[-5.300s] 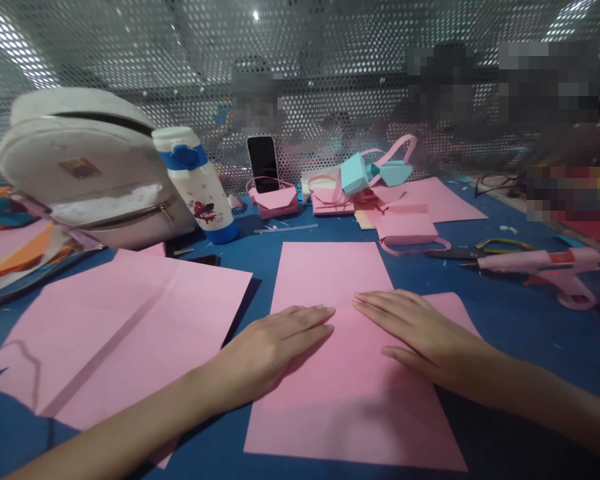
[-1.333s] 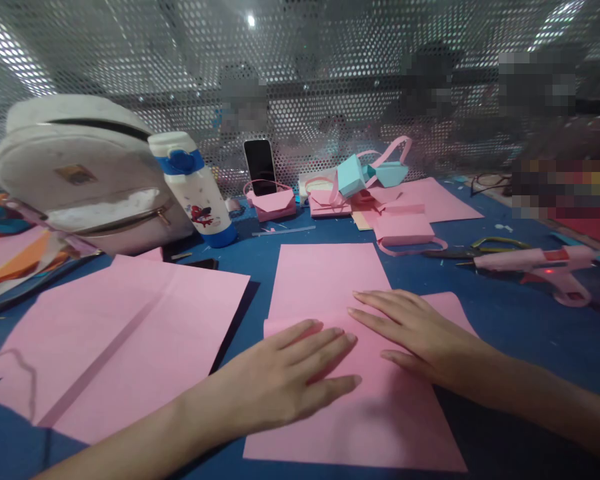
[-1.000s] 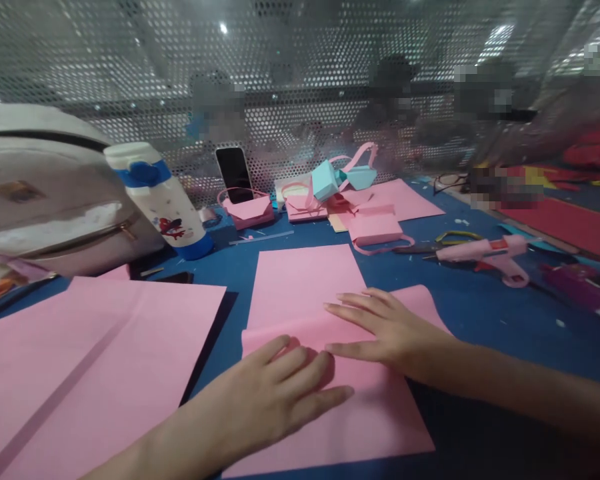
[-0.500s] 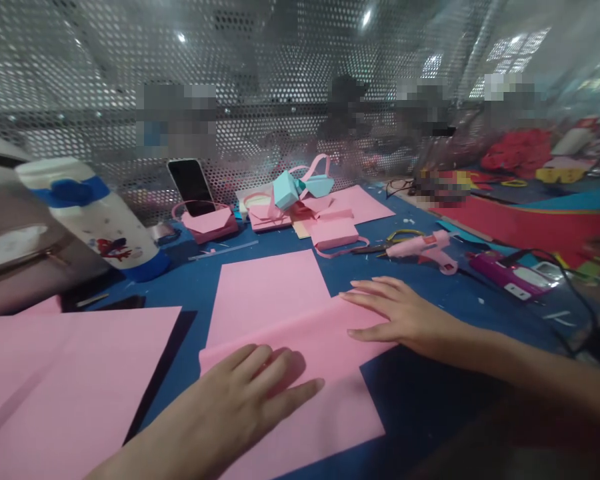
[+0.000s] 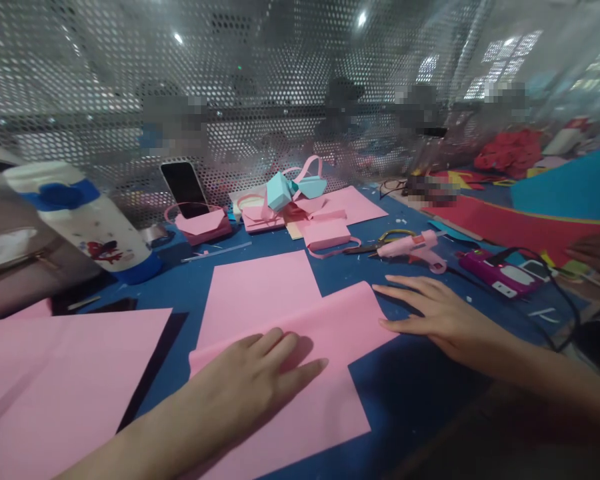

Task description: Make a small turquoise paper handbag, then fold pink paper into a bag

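Note:
A pink sheet of paper (image 5: 263,293) lies on the blue tabletop (image 5: 405,393) in front of me. Across it, at a slant, runs a folded band of pink paper (image 5: 345,320) with a rounded, uncreased-looking upper edge. My left hand (image 5: 260,373) presses on the band's left half, its fingers slightly bent and the thumb stretched out to the right. Beyond the band's right end is my right hand (image 5: 430,307), fingers spread and palm down. Its fingertips are at the paper's right edge; whether they touch it I cannot tell.
Small pink paper bags (image 5: 203,225) stand at the back beside a phone (image 5: 184,188). A pink glue gun (image 5: 415,250), scissors (image 5: 363,249) and a purple power strip (image 5: 500,272) lie right. Left are a bottle (image 5: 87,223) and more pink paper (image 5: 70,380). Another person's hand (image 5: 597,253) is far right.
My right hand has slid right, off the folded band to its right end. My left hand stays on the paper. A blue sheet has risen at the far right, where another person's hand now shows.

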The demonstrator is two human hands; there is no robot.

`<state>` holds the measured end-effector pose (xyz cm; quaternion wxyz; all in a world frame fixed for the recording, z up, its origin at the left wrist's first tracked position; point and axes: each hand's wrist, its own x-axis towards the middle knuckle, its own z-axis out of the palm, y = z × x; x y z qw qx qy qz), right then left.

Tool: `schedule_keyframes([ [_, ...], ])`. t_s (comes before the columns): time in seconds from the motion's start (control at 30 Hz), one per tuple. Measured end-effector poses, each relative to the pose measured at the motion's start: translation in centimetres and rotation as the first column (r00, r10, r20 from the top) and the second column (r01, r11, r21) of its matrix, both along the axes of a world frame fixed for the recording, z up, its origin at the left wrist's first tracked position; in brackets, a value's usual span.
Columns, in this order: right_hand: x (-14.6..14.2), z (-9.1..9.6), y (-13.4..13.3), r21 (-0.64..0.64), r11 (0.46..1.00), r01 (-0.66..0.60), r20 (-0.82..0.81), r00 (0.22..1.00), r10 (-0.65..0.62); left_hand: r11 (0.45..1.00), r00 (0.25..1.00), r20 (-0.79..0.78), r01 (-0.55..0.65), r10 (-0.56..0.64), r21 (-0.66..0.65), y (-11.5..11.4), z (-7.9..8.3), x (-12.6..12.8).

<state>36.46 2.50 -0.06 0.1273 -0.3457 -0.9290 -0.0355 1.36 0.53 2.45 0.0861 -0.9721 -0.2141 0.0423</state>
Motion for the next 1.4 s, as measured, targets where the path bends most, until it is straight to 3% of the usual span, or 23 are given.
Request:
schedule_keyframes([
  [0.2, -0.8, 0.7, -0.7, 0.067, 0.998, -0.019, 0.023, 1.000, 0.018, 0.996, 0.975, 0.215, 0.044, -0.059, 0.072, -0.9, -1.0, 1.7],
  [0.4, -1.7, 1.2, -1.5, 0.051, 0.998, -0.037, 0.112, 0.993, 0.032, 0.979, 0.981, 0.176, 0.041, -0.077, 0.200, -1.6, -2.4, 2.4],
  [0.6, -2.6, 1.0, -1.1, 0.025, 0.998, -0.050, 0.159, 0.986, 0.045, 0.991, 0.993, 0.114, 0.025, -0.040, 0.128, -1.2, -2.6, 2.2],
  [0.9, -5.6, 1.7, 2.0, -0.104, 0.994, -0.030, 0.225, 0.973, 0.053, 0.997, 0.993, 0.117, 0.018, -0.027, 0.078, -1.2, -2.7, 1.9],
  [1.13, -7.3, 1.8, 3.8, -0.100, 0.994, -0.051, 0.218, 0.973, 0.072, 0.999, 0.991, 0.130, 0.046, -0.042, -0.027, -0.8, -2.6, 1.4],
  [1.4, -8.0, 1.8, 5.1, -0.118, 0.993, -0.026, 0.217, 0.975, 0.051, 0.998, 0.988, 0.151, 0.040, -0.032, -0.050, -0.7, -2.1, 1.3],
])
